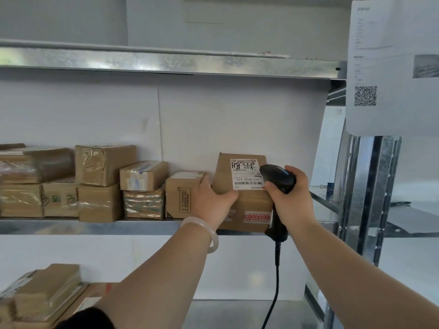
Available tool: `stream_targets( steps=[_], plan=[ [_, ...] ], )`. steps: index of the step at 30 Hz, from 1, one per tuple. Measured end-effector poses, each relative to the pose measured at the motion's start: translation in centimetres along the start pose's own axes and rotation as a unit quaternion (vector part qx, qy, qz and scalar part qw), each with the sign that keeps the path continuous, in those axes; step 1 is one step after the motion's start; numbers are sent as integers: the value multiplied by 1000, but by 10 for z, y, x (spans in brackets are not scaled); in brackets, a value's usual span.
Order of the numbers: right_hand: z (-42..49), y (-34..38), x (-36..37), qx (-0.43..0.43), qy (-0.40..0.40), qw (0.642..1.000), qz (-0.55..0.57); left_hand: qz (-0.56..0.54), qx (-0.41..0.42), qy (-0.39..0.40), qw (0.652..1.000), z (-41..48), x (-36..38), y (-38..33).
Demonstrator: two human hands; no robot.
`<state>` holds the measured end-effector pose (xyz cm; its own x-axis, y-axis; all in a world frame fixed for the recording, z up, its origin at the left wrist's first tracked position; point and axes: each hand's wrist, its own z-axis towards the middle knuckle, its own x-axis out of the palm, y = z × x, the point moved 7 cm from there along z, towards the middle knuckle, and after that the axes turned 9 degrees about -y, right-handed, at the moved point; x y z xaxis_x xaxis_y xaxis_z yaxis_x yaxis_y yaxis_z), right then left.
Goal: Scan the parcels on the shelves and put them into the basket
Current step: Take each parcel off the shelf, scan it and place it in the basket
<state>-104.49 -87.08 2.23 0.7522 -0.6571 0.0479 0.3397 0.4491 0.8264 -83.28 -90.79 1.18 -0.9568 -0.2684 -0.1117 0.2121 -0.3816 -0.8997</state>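
Your left hand (213,200) grips the upright parcel (251,200) by its left edge; your right hand (294,198) grasps the scanner (278,178), head at the label's (245,174) right edge.

I see the left hand (213,200) gripping a tilted cardboard parcel (247,205) while the right hand (293,200) holds a black barcode scanner (276,178) at its shipping label (245,174).

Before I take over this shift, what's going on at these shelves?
A person's left hand holds a cardboard parcel at the right end of the middle shelf, its white label facing out. The right hand grips a black corded scanner, its head close to that label. More parcels stand to the left on the shelf. No basket is in view.
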Motion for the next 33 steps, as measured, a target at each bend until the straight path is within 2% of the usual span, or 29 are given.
stream_targets(
  steps=[3,7,14,21,33],
  plan=[
    [-18,3,-15,-26,2,1000,16,28,-3,15,999,-15,3,-1],
    [-45,0,-36,-34,8,998,49,-25,11,-17,999,-41,3,5],
    [-96,-20,-72,-44,8,997,63,-115,-1,18,993,-106,6,32],
    [-152,-39,-87,-42,37,996,64,-69,21,25,997,-161,-15,60],
    [-223,-67,-58,-9,110,991,73,-10,-64,23,998,-208,-67,124]
  ],
)
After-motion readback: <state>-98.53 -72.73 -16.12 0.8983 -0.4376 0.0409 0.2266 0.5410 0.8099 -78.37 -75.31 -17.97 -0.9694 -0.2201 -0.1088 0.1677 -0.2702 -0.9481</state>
